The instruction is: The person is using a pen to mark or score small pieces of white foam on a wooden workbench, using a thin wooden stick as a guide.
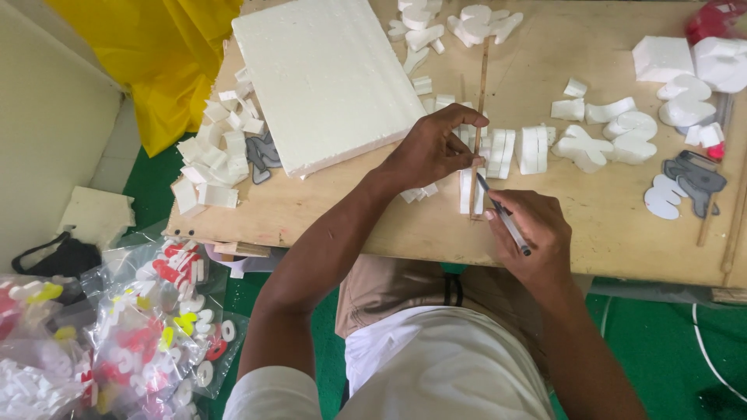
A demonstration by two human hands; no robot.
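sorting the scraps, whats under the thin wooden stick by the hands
White foam strips lie under the wooden stick, on the plywood board. The left hand covers the stick's middle, so what lies beneath there is hidden.

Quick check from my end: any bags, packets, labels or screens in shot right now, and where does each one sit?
Clear plastic bags: on the floor at lower left, crumpled, filled with small red, white and yellow foam cut-outs.
Further clear bag: at the far lower-left edge, holding similar pieces, partly cut off.
Red wrapper or bag: top right corner of the wooden board, shape unclear.
No labels, signs or screens visible.
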